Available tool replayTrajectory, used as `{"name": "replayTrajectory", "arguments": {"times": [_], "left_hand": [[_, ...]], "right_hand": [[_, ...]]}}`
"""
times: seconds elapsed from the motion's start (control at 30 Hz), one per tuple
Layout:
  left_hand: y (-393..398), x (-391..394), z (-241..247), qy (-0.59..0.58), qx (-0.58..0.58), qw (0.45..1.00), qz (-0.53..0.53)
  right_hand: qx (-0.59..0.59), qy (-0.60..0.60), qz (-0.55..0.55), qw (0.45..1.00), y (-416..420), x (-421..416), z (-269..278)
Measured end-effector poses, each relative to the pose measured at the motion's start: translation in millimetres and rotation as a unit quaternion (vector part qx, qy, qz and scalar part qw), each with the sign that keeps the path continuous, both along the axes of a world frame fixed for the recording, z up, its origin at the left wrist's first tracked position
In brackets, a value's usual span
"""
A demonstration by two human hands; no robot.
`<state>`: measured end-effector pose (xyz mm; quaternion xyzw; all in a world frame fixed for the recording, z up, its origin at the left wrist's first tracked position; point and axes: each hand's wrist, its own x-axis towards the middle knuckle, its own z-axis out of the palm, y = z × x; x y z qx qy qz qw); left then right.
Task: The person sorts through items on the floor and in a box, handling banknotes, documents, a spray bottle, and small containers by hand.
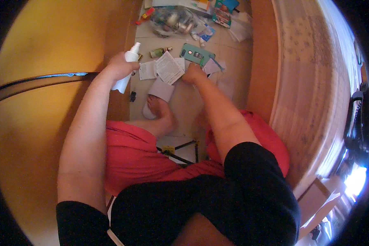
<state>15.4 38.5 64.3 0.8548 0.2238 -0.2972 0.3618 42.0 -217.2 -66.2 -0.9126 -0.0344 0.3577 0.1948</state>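
Observation:
My left hand (120, 67) is closed around a white bottle (131, 56) with a narrow nozzle top, held upright and slightly tilted beside the wooden cabinet. My right hand (194, 73) reaches low over the floor, at the right edge of several printed paper leaflets (169, 68); whether its fingers hold anything is hidden. Just above it lies a green phone case or phone (192, 53), back side up. To its right is a small pale packet (211, 67). A small green bottle or tube (156, 53) lies above the leaflets.
A clear plastic bag (173, 21) of mixed items, a green box (222, 17) and a red and yellow tube (145, 16) lie farther out on the tiled floor. Yellow-brown cabinet doors (49, 40) rise at left; a wooden bed side (263, 55) runs along the right. My slippered foot (156, 104) is below the leaflets.

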Motion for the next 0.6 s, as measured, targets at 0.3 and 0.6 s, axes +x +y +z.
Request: {"name": "replayTrajectory", "arguments": {"times": [0.3,0.6], "left_hand": [[-8,2,11,-0.004,-0.035,0.996,-0.081],[-39,11,44,-0.053,-0.076,0.989,-0.114]], "right_hand": [[-0.065,0.033,0.031,0.997,-8,54,-5],[0.414,0.089,0.002,0.906,43,73,138]]}}
